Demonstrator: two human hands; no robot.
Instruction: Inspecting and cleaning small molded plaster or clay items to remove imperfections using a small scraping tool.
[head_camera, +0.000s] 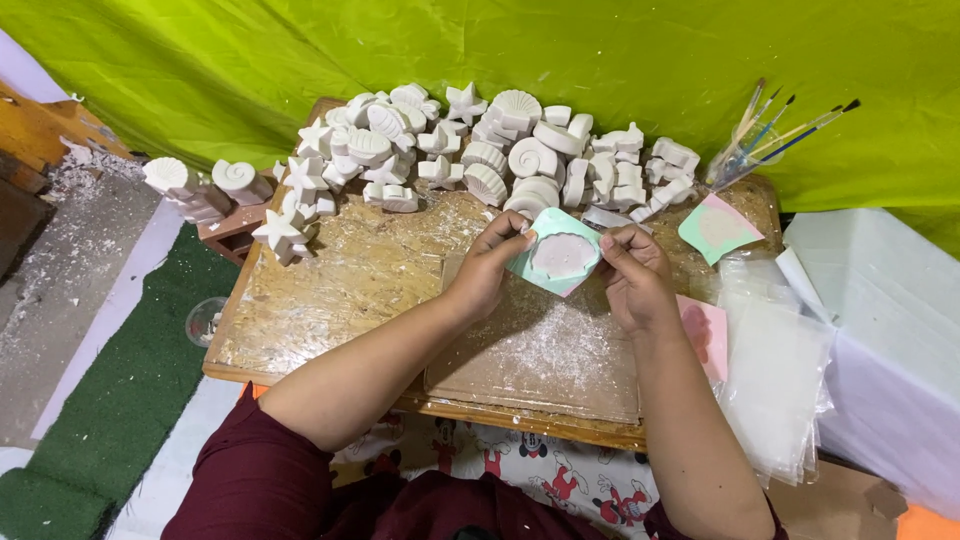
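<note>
Both of my hands hold a small mint-green square mould with pale plaster filling its shell-shaped hollow. My left hand grips its left edge with thumb and fingers. My right hand pinches its right edge. The mould is lifted a little above a dusty chipboard work board on a low table. Behind it lies a heap of white plaster casts: shells, starfish and spirals.
A second green mould and a pink mould lie at the right. Clear plastic bags are stacked beside them. Paintbrushes stand at the back right. More casts sit at the left; a white box sits at the right.
</note>
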